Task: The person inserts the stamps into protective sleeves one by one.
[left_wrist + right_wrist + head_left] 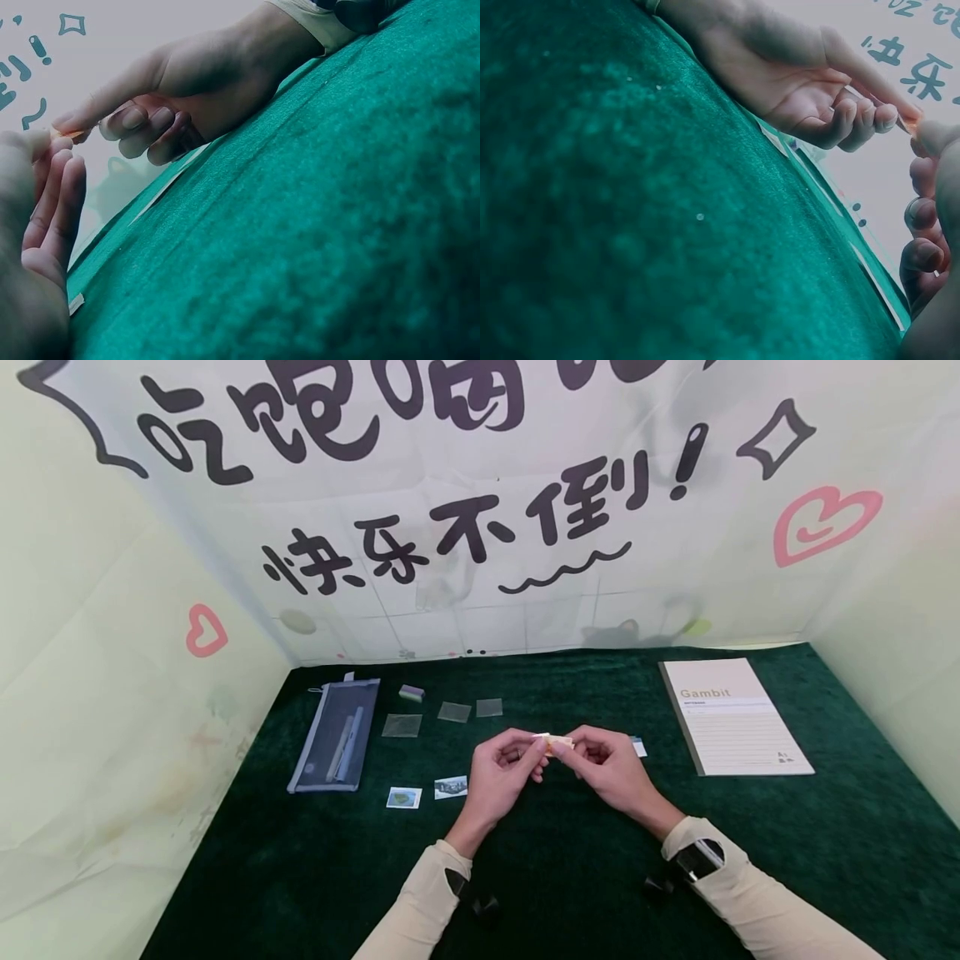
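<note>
Above the middle of the table, my left hand (500, 770) and right hand (611, 770) meet. Between them they pinch a small orange and cream stamp (557, 745), thumbs on its near side. Fingers cover much of it. In the left wrist view, only a thin orange edge of the stamp (73, 135) shows at the fingertips. Two picture stamps, one with a green island (403, 797) and one greyish blue (451, 787), lie left of my left hand. Behind my right hand, a small blue and white piece (638, 747) is partly hidden.
Three clear plastic sleeves (402, 726) lie behind the stamps, near a purple and green block (411, 692). A mesh zip pouch (335, 735) with pens inside is at left, a notebook (738, 718) at right. A printed cloth (450, 635) hangs behind the dark green table cover (300, 877).
</note>
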### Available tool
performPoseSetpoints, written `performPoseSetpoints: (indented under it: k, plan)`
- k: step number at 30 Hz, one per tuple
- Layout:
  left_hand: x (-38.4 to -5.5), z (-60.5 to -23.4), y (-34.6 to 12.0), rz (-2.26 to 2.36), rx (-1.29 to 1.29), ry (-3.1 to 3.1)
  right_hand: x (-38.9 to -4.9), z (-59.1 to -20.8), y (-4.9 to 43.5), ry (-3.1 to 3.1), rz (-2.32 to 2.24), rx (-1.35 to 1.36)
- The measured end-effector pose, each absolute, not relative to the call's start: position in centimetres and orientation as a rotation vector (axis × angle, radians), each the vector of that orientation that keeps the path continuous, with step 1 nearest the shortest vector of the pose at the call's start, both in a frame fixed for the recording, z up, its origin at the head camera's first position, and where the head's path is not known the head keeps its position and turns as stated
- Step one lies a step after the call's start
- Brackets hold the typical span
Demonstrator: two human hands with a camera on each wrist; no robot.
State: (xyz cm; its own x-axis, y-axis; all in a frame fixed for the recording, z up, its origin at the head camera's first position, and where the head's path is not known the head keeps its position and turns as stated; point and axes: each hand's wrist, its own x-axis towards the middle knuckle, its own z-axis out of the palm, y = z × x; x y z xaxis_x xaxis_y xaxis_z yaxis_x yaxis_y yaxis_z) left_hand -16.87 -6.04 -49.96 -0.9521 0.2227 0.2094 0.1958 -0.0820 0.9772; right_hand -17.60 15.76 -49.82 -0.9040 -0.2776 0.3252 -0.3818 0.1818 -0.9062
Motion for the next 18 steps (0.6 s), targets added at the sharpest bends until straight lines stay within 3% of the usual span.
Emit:
performPoseSetpoints:
  k: [18]
  plan:
    - [-16.75, -49.78, -5.97, 2.202, 0.482, 2.18, -17.61, -49.89, 15.99, -2.312, 1.837, 0.704]
